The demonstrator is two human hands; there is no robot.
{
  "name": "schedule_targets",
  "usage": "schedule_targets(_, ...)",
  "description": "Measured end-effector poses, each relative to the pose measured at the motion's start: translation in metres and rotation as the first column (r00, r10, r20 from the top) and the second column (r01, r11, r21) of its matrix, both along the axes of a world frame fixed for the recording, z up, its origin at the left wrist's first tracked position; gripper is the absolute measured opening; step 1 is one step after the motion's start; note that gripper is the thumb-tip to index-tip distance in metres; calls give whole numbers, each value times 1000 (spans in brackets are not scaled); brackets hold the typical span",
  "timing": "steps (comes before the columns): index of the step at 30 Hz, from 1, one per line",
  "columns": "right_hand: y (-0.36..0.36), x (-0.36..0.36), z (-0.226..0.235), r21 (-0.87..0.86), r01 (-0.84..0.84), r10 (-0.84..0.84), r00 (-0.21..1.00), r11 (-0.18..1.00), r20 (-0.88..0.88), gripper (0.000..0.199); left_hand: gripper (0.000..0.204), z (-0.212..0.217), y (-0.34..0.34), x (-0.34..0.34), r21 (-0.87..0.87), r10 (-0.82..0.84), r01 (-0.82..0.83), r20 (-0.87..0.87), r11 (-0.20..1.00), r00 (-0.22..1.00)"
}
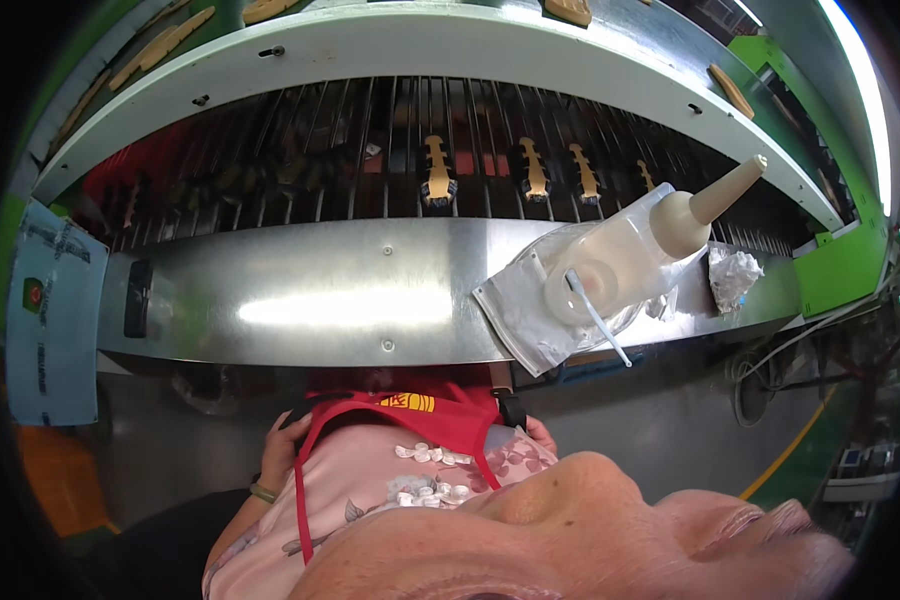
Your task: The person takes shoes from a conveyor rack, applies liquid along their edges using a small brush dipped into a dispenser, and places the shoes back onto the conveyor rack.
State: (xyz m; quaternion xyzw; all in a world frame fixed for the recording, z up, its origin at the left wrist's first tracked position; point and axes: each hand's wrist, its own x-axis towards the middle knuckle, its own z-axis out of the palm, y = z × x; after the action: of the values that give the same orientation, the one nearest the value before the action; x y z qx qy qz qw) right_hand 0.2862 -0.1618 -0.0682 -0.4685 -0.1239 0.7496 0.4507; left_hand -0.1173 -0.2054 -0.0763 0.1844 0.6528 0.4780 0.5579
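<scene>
Red apron point(458, 418) with yellow marking point(408, 402), pink floral top point(362, 462), thin bangle point(263, 493) behind left hand point(284, 440), black wristband point(511, 411)

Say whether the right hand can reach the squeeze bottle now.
Probably yes: the right hand would need to come up past the metal counter, but nothing visible covers the top of the squeeze bottle.

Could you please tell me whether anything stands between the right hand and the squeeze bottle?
Yes: in this view, the front edge of the metal ledge lies between the right hand and the squeeze bottle. A silver packet and white stick also show on the bottle's near side.
</scene>
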Motion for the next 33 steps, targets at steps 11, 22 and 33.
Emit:
schedule_targets(11, 30, -29, 11, 206, -201, 212, 977, 958, -34, 35, 12, 29, 23, 9, -142, 351, -322, 337, 936, 874)
schedule_targets(22, 46, -52, 29, 334, -187, 161, 981, 924, 104, 48, 16, -32, 20, 7, -30, 88, -83, 299, 996, 950)
schedule_targets(33, 55, -58, 24, 295, -212, 175, 974, 932, 147, 58, 18, 7, 25, 20, 54, 112, -157, 482, 986, 869)
